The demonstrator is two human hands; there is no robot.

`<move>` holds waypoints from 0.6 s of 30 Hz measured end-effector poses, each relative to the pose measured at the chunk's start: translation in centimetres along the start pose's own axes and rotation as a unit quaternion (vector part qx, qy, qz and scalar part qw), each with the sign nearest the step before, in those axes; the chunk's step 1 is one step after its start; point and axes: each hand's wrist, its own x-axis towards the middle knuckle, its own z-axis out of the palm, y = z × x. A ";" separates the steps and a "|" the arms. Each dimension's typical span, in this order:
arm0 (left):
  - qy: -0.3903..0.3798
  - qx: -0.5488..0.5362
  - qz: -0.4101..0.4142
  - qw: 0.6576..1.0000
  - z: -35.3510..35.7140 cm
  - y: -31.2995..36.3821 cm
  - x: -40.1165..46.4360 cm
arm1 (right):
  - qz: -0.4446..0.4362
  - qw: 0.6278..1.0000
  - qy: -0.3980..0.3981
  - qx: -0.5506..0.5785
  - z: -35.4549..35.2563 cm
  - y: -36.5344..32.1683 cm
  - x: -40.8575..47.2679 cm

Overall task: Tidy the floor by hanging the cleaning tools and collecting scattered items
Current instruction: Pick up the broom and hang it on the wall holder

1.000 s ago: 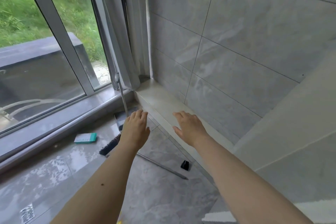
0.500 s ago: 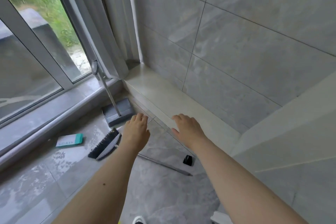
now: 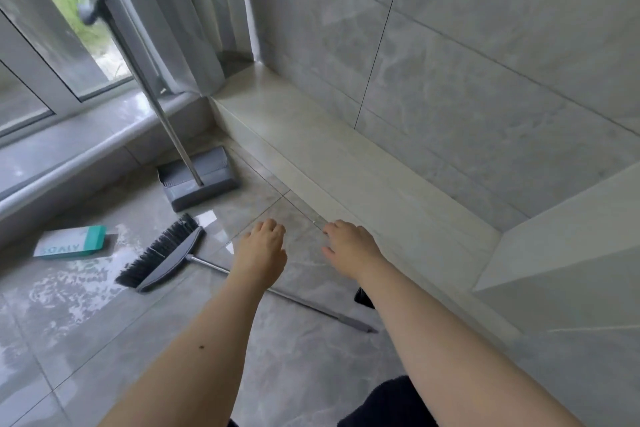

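A grey broom [image 3: 162, 255] with black bristles lies flat on the tiled floor, its metal handle running right under my arms. A grey dustpan [image 3: 201, 177] stands behind it, its long handle leaning up against the window frame. A white and teal box [image 3: 71, 243] lies at the left on the wet floor. A small black object [image 3: 362, 296] peeks out beside my right forearm. My left hand [image 3: 259, 253] hovers over the broom handle, holding nothing, fingers loosely curled. My right hand [image 3: 348, 248] hovers near the ledge, fingers apart.
A low pale stone ledge [image 3: 346, 166] runs along the grey tiled wall on the right. A window with a sill [image 3: 69, 135] and a grey curtain [image 3: 180, 21] fills the left. The floor at the left is wet and shiny.
The view has tilted down and moved closer to the floor. Both hands have lowered toward the broom handle, and the dustpan, broom and box now show fully.
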 end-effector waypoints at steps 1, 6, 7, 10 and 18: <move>-0.004 -0.004 -0.001 1.000 2.2 -0.4 0.8 | 0.001 1.000 -0.002 0.002 2.1 0.4 1.1; -0.025 -0.013 -0.002 1.000 11.2 -2.0 4.0 | 0.009 1.000 -0.015 0.013 10.9 2.4 5.4; -0.034 -0.011 -0.003 0.999 12.9 -2.2 4.6 | 0.012 1.000 -0.024 0.015 12.5 2.8 6.1; -0.054 -0.005 -0.005 0.999 18.4 -2.8 6.5 | 0.017 0.999 -0.044 0.021 18.1 4.0 8.2; -0.119 0.019 0.004 0.993 29.3 -4.5 9.8 | 0.051 0.989 -0.124 0.056 28.8 6.2 11.6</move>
